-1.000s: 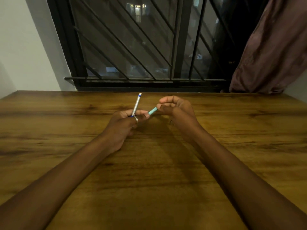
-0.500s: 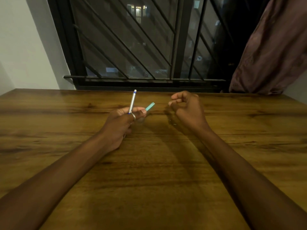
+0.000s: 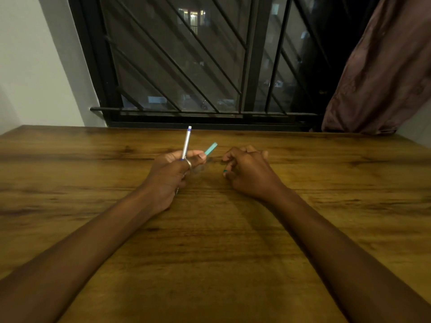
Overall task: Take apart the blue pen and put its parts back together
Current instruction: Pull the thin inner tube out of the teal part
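Head view: my left hand [image 3: 171,173] grips silver blue-tipped pen barrel [image 3: 187,143], teal plastic tube [image 3: 211,149] at 2 o'clock; right hand [image 3: 249,171] curled, contents unclear.

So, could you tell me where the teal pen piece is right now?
Head view, left of centre: the left hand holds the teal pen piece beside the silver barrel, above the table.

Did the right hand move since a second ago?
Yes. The right hand pulled back from the window frame, toward the person, off the teal piece.
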